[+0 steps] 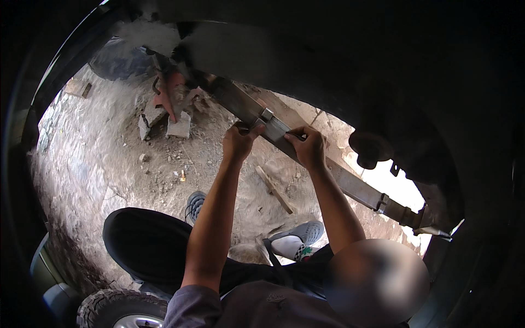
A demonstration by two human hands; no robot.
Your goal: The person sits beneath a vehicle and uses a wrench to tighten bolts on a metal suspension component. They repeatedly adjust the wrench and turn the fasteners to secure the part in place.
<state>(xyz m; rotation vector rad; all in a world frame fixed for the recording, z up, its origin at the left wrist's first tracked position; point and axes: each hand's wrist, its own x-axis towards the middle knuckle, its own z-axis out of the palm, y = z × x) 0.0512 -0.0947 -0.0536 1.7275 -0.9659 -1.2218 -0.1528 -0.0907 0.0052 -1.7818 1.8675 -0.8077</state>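
Note:
A long, flat metal bar (350,183) runs slantwise from upper left to lower right under a dark vehicle body. On its face lies a pale grey flat piece (276,129), with a shiny metal clip (266,115) just above its left end. My left hand (241,141) closes on the bar's near edge, its thumb against the left end of the grey piece. At that piece's right end, my right hand (309,144) grips with thumb and bent fingers. Fingertips behind the bar are hidden.
A red metal stand (172,95) and broken pale blocks (178,126) stand on the dirt ground at upper left. A wooden stick (274,189) lies between my arms, beyond my feet. A tyre (117,309) is at lower left. Dark bodywork (328,49) hangs overhead.

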